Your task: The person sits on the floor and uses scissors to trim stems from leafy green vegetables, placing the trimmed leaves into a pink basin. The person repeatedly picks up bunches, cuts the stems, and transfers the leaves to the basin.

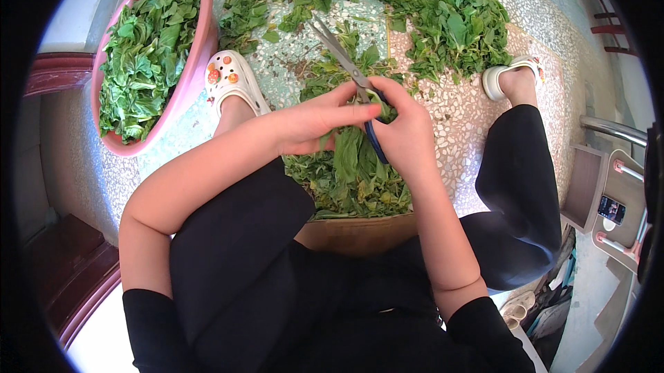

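My right hand holds a pair of scissors with blue handles. Their steel blades point up and to the left, only slightly parted at the tips. My left hand meets it near the scissors' pivot and grips a small bunch of leafy greens, whose leaves hang down between the hands. The fingers partly hide the stems. Below the hands, more cut leaves lie in a heap by a cardboard box, whose near wall shows between my legs.
A pink plastic tub full of leaves stands at the left. Greens are spread over the terrazzo floor ahead. My white clogs flank the work area. A phone lies on a small folding table at right.
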`<move>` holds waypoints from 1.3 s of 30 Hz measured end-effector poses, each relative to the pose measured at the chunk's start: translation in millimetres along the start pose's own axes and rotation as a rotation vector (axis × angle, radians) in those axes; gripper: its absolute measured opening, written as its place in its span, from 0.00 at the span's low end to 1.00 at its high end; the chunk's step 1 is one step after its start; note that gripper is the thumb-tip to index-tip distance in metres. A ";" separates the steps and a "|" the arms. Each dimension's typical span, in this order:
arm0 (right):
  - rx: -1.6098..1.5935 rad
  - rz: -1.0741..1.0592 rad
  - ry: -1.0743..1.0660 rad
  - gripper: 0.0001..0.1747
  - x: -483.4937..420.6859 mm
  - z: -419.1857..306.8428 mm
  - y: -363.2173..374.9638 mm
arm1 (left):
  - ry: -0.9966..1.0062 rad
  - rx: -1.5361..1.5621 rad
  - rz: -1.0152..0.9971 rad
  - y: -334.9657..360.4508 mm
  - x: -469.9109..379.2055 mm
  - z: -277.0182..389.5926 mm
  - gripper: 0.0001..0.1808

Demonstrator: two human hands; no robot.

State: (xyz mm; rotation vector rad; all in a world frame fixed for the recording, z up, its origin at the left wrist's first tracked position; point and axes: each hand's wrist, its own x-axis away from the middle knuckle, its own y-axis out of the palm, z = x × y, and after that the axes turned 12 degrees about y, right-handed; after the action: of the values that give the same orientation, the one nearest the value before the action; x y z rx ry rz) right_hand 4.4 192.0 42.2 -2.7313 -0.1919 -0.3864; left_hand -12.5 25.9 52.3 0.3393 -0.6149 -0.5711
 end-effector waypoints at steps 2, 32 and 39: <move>-0.040 -0.029 0.069 0.23 -3.2 -3.6 0.2 | 0.052 0.055 -0.052 -3.0 0.0 -1.2 0.40; -0.363 -0.067 0.155 0.25 -4.8 20.0 -16.7 | 0.075 0.357 0.060 -13.4 -9.0 -12.1 0.24; -0.237 -0.107 0.031 0.26 -12.2 -25.3 9.6 | 0.249 0.163 0.361 -31.7 9.9 20.5 0.15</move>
State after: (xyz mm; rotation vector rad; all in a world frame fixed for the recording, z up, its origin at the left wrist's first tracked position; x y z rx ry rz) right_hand -11.5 172.5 57.9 -2.9532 -0.3031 -0.5102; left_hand -31.3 -7.7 58.0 0.4332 -0.4673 -0.1292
